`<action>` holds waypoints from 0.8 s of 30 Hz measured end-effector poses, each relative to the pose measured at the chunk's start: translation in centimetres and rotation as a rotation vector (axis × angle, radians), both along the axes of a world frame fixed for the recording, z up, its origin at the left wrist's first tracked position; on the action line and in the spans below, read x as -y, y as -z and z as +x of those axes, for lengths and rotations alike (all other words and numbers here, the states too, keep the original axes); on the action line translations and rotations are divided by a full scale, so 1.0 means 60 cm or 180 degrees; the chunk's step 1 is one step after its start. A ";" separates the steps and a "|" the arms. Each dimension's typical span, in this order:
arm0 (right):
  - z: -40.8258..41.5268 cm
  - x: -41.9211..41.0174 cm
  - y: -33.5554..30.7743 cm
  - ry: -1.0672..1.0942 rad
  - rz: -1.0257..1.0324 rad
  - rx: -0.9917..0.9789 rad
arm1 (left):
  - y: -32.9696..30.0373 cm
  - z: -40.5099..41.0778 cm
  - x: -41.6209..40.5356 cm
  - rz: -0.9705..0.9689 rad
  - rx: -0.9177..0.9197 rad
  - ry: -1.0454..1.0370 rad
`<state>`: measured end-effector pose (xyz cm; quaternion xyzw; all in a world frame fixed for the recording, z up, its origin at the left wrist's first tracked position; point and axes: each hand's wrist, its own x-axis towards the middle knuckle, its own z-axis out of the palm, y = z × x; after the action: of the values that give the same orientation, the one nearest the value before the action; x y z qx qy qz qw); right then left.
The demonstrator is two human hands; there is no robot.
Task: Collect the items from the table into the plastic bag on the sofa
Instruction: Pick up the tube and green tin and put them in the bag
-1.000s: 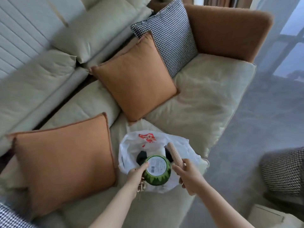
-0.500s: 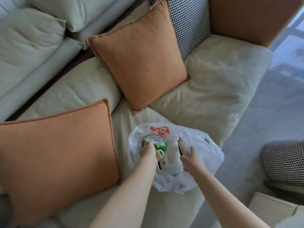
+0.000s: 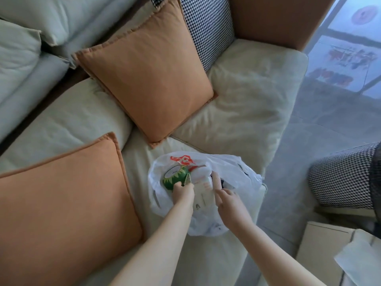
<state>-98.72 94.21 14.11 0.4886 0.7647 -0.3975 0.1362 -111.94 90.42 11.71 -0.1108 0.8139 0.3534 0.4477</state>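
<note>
The plastic bag (image 3: pixel 231 172) is white with a red print. The tub (image 3: pixel 175 176) inside is green with a zigzag pattern. Two cushions (image 3: pixel 148 75) are orange, another pillow (image 3: pixel 208 27) is black-and-white houndstooth, and the sofa (image 3: pixel 247 104) is pale beige.

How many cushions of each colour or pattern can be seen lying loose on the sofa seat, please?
Orange cushions: 2, the near orange cushion and the far orange cushion
Black-and-white checked cushion: 1
Total: 3
</note>
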 end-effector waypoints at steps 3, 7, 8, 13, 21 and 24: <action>0.015 0.003 -0.009 -0.0075 0.0076 -0.0045 | -0.013 0.019 0.020 -0.0123 -0.0170 0.0855; 0.047 0.005 -0.017 -0.0047 0.0227 -0.0120 | -0.027 0.041 0.046 -0.0599 -0.0676 0.1746; 0.057 0.005 -0.020 -0.0026 0.0260 -0.0117 | -0.030 0.047 0.051 -0.0596 -0.0766 0.1866; 0.132 0.007 -0.031 0.0217 0.0464 0.0086 | -0.056 0.100 0.055 -0.0393 -0.0878 0.2607; 0.335 0.045 -0.034 0.0915 0.0489 0.0444 | -0.082 0.280 0.052 -0.0275 -0.1060 0.3827; 0.428 0.081 -0.035 0.1187 0.0439 0.0530 | -0.086 0.366 0.056 -0.0198 -0.1082 0.4154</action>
<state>-73.05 89.38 16.19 0.6609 0.6725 -0.3209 0.0892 -89.96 87.04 16.89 0.4478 0.7830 -0.0005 0.4318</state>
